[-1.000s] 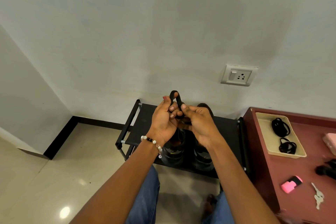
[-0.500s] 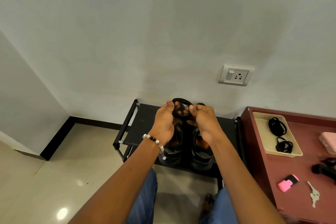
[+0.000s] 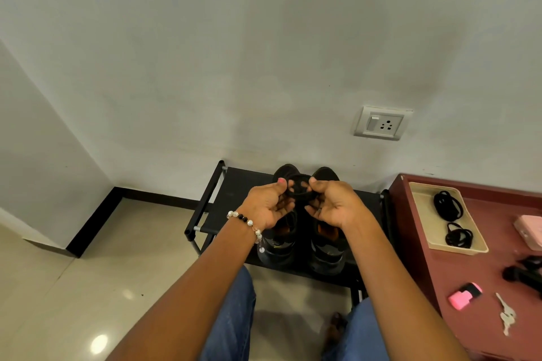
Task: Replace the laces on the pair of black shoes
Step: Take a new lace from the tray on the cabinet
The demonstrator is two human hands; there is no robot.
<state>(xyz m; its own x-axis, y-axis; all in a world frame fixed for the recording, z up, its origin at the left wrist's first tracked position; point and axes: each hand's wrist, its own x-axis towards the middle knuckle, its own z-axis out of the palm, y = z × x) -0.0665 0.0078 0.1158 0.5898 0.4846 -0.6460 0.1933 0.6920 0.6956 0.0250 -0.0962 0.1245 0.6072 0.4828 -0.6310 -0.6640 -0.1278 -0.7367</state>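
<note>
Both hands hold a coiled black lace [image 3: 299, 190] above the pair of black shoes [image 3: 305, 231], which stand side by side on the low black rack [image 3: 234, 199] against the wall. The left hand [image 3: 268, 205] pinches one side of the coil between thumb and fingertips, and the right hand [image 3: 333, 205] pinches the other, so each grip is clenched on the lace and neither is released. The coil is small and held only at its edges; if either pinch loosens while it is being wound or unwound, the loops can spring apart and tangle, or the lace can drop into a shoe or through to the floor behind the rack. Whether this is an old lace or a fresh one I cannot tell, and that matters: two more black bundles lie in the beige tray [image 3: 422, 231] on the red counter [image 3: 469, 287], and mixing them would be easy since all look alike. The shoes' eyelets are hidden behind the hands.
</note>
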